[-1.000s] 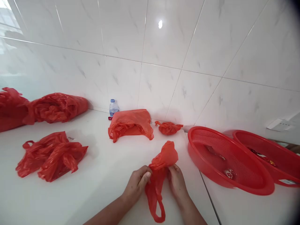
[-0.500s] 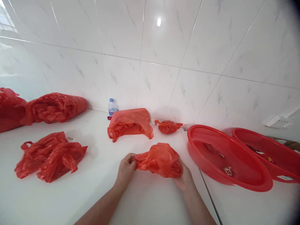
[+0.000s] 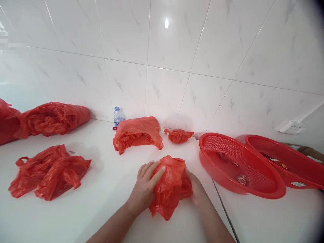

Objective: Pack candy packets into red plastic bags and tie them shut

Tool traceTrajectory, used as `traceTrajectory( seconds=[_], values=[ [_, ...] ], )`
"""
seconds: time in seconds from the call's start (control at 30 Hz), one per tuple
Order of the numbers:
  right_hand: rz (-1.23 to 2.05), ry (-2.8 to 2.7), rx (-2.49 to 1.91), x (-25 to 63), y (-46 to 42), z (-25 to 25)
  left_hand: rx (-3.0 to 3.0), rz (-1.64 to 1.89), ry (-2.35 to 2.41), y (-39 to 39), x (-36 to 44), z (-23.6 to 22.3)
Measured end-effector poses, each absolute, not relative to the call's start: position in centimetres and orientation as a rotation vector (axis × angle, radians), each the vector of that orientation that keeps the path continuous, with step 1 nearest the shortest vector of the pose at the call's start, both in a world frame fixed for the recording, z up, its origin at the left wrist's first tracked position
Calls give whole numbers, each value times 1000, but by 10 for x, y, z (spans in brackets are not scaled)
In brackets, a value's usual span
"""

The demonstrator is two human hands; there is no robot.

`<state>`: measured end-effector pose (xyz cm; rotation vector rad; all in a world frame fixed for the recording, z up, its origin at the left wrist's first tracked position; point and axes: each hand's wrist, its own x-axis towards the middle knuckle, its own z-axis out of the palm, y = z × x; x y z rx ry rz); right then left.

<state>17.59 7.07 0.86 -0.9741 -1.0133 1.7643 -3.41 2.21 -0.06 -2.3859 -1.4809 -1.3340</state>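
Note:
Between my two hands is a crumpled red plastic bag (image 3: 172,185), held just above the white table (image 3: 113,189). My left hand (image 3: 145,187) lies over its left side with the fingers laid on the plastic. On the right side my right hand (image 3: 196,187) grips the bag, its fingers partly hidden behind it. The bag's loose end hangs toward me. Any contents are hidden by the plastic. Beyond my hands sit a folded red plastic bag (image 3: 138,131) and a small knotted red bag (image 3: 179,136), both near the wall.
Two red plastic baskets (image 3: 265,175) stand at right with a few small packets inside. Crumpled red bags (image 3: 50,172) lie at left, with a large red bag bundle (image 3: 58,118) behind. A small water bottle (image 3: 118,116) stands by the tiled wall (image 3: 167,87).
My left hand has let go of the bag's twisted left end and moved onto its side. The loose end has swung from the left to hang toward me.

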Motion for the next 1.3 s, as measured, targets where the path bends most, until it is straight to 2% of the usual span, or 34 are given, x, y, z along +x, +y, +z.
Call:
traceTrajectory(
  seconds=[0.1,0.2,0.27,0.33,0.4,0.5,0.57,0.67,0.8,0.93,1.03,1.1,1.17,1.23,1.3],
  values=[
    [1543,-1132,-1097,178,70,13,-2501,-1638,-1831,22,-32,-1],
    [1065,-1129,-1374,185,69,15,-2068,-2307,-2336,22,-33,-3],
    [679,-1195,-1433,187,64,18,-1780,-2578,-2483,22,-34,-3],
    [318,-1363,-1307,182,52,23,-1648,-2709,-2524,23,-34,-2],
    [88,-1590,-1051,170,35,28,-1600,-2797,-2505,23,-34,-3],
    [48,-1910,-764,145,12,28,-1611,-2928,-2421,21,-32,-5],
    [103,-2042,-785,130,6,23,-1716,-3072,-2339,19,-30,-5],
    [155,-2124,-1132,127,14,10,-1786,-3363,-2203,19,-33,-4],
    [172,-2148,-1701,156,45,3,-1415,-3559,-2109,27,-50,-5],
    [180,-2168,-1788,185,64,2,-1559,-3329,-2248,33,-61,-9],
    [136,-2145,-1693,184,63,-1,-2025,-2638,-2408,29,-55,-13],
    [137,-2078,-1673,176,59,-3,-2172,-2147,-2246,25,-48,-14],
    [155,-2019,-1623,167,54,-4,-2232,-1805,-1962,22,-42,-13],
    [180,-1996,-1523,160,51,-3,-2365,-1605,-1766,18,-37,-9],
    [188,-1984,-1453,156,49,-2,-2601,-1554,-1792,15,-33,-4]
  ],
)
